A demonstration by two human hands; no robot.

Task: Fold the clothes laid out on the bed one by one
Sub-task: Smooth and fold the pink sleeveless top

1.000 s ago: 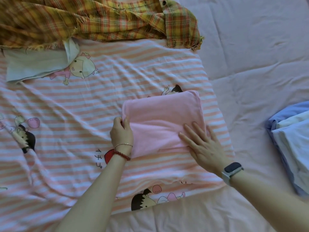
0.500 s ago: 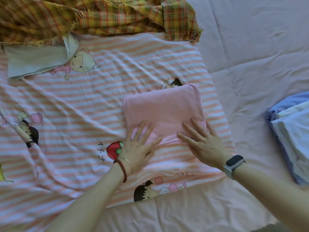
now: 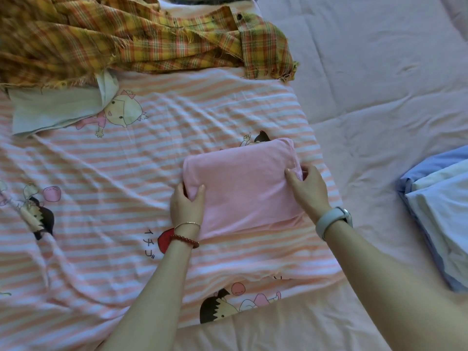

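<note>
A folded pink garment [image 3: 243, 188] lies as a neat rectangle in the middle of a pink-and-white striped cartoon sheet [image 3: 177, 138]. My left hand [image 3: 186, 206] grips its left edge, thumb on top and fingers tucked under. On the opposite side, my right hand [image 3: 307, 191] pinches the right edge. An unfolded yellow-and-orange plaid shirt [image 3: 131, 39] is heaped at the far end of the sheet. A pale green-white garment [image 3: 58, 112] pokes out from under the plaid shirt at the far left.
A stack of folded light-blue clothes [image 3: 440, 211] sits at the right edge of view on the lilac bed cover [image 3: 379, 84]. The striped sheet's near edge runs just in front of my forearms.
Both hands were flat, pressing the pink garment's near edge. They have since moved out to its left and right sides and closed on them.
</note>
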